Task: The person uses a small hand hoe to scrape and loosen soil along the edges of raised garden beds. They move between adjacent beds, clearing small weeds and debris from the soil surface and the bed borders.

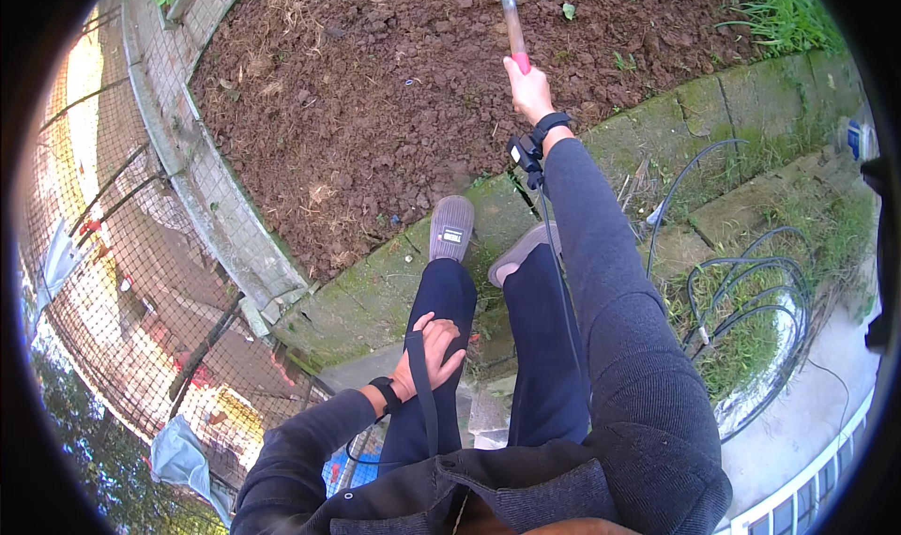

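My right hand (529,90) is closed round the pinkish-red grip of a tool handle (512,24), which runs up and out of the top of the picture, so the tool's head is hidden. Below the handle lies loose brown garden soil (366,112) with dry roots and small leaves. My left hand (431,357) rests on my left thigh, fingers spread, with a black strap (421,387) lying across its back. A small black device (525,153) with a cable is strapped at my right wrist.
Mossy concrete edging (373,292) borders the soil, with my slippers on and beside it. A coiled black hose or cable (795,281) lies on grass at the right. Black netting (162,267) stands beyond a concrete ledge (211,211) at the left.
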Motion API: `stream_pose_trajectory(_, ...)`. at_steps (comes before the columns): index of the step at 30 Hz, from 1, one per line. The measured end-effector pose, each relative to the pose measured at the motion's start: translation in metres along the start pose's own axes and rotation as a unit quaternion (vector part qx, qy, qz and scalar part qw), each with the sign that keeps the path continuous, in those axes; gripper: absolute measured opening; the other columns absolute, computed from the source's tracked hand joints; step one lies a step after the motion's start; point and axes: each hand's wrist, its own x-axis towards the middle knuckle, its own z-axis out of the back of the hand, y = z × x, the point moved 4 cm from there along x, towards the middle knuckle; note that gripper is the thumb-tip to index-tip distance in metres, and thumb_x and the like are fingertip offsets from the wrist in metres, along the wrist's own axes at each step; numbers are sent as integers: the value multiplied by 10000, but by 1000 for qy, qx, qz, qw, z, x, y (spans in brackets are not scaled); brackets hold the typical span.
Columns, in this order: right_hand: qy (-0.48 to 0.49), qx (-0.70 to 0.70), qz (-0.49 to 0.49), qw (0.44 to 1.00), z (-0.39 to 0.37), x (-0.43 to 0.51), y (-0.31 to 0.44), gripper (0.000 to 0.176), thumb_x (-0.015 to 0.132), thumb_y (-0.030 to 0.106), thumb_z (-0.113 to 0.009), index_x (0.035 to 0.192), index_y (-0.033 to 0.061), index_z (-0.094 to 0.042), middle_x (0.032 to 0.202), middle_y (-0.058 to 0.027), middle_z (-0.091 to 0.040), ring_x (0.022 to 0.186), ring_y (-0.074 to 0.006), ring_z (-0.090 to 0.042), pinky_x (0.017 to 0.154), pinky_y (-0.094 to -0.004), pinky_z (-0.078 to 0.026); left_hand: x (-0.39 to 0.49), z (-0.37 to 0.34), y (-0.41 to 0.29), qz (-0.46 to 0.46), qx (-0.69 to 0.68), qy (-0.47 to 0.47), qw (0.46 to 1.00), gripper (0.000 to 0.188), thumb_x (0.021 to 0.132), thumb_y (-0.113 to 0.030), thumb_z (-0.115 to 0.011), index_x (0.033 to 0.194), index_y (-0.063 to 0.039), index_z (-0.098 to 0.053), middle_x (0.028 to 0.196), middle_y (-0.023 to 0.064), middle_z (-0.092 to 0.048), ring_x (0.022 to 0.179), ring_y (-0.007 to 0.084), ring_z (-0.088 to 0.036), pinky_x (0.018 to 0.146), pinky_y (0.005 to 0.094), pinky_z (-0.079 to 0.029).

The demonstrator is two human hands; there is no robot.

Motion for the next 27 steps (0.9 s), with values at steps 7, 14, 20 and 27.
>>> stream_pose_trajectory(7,33,54,-93,994,27,-33,-12,570,920,545,-656,728,8,-659,555,-81,-614,495,-223,-632,509,-379,-490,7,3,-6,-20,26,-8,999,302,912,-222,-673,1121,-16,-606,1148,140,-630,1214,307,-583,1202,493,-284)
stream_pose_trajectory(14,-3,20,1,1000,35,-52,-50,622,922,598,-632,915,-20,-697,884,-241,-723,901,-396,-715,809,-468,-531,8,-3,-7,-25,38,17,999,322,918,-241,-676,1137,-17,-602,1148,143,-619,1208,304,-580,1203,502,-287)
stream_pose_trajectory(20,60,40,-201,977,40,-50,-103,529,885,513,-733,657,65,-570,534,-27,-532,406,-164,-509,393,-348,-361,4,-8,-3,-8,47,26,999,315,921,-243,-676,1126,-21,-587,1137,135,-608,1191,305,-577,1195,507,-301)
stream_pose_trajectory(27,-27,24,-119,992,94,-145,-147,556,920,541,-661,919,-15,-695,793,-247,-688,824,-371,-711,765,-456,-512,16,-13,-11,-26,68,17,997,325,881,-220,-699,1118,-18,-607,1112,144,-642,1167,310,-597,1168,518,-319)
